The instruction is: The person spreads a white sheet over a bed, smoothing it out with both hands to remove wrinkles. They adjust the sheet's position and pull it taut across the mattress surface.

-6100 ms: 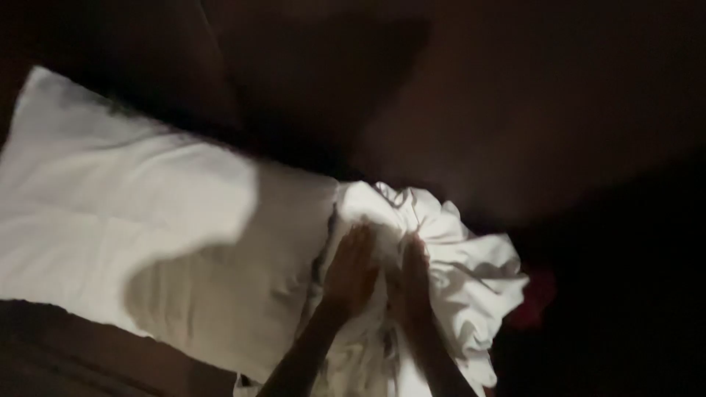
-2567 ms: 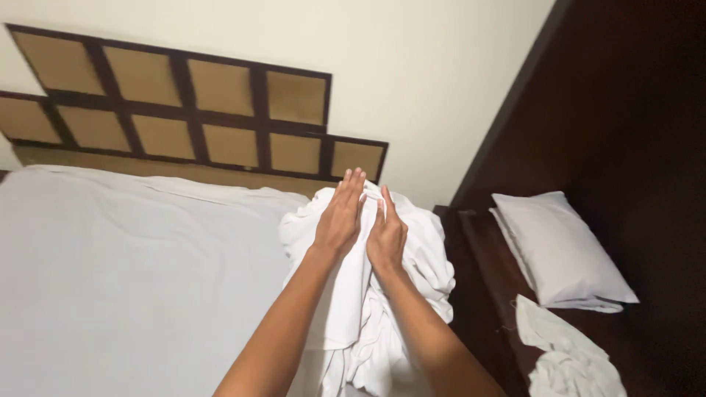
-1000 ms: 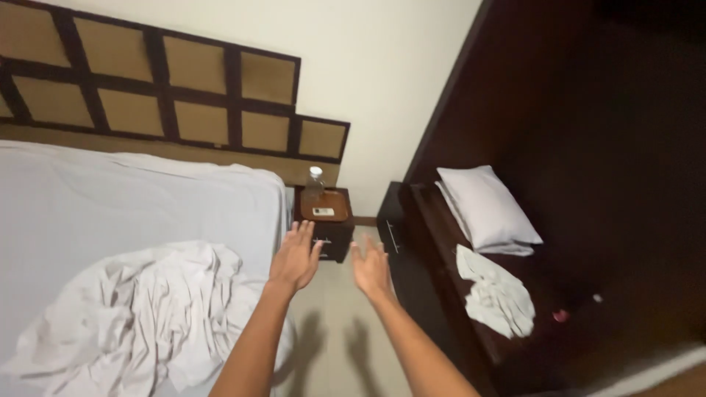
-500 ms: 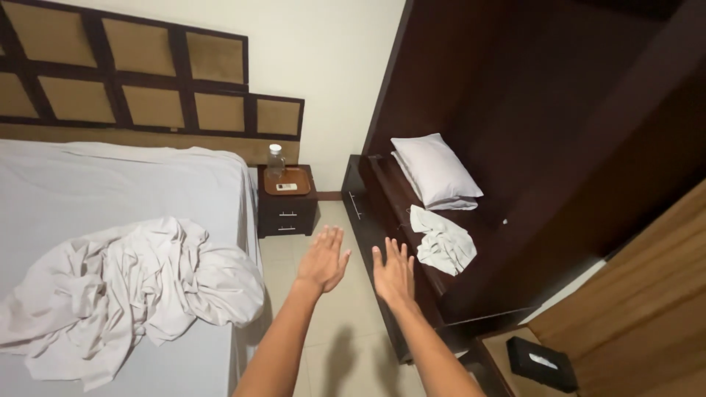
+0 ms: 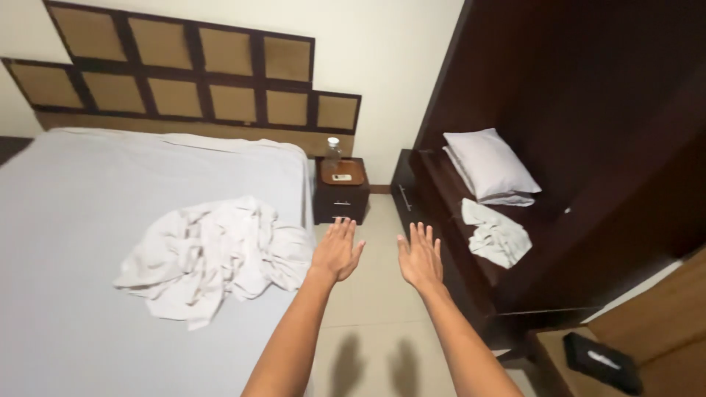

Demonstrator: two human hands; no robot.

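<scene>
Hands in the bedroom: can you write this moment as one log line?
left hand: open, empty, nearest crumpled white sheet on bed | right hand: open, empty, over floor

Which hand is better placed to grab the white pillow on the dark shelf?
Right, probably. The right hand is open, empty and on the side of the white pillow; the left hand hangs nearer the crumpled sheet on the bed.

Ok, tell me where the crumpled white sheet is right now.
In the head view the crumpled white sheet lies on the bed, near its right edge, just left of the left hand, which hovers over the floor without touching it.
</scene>
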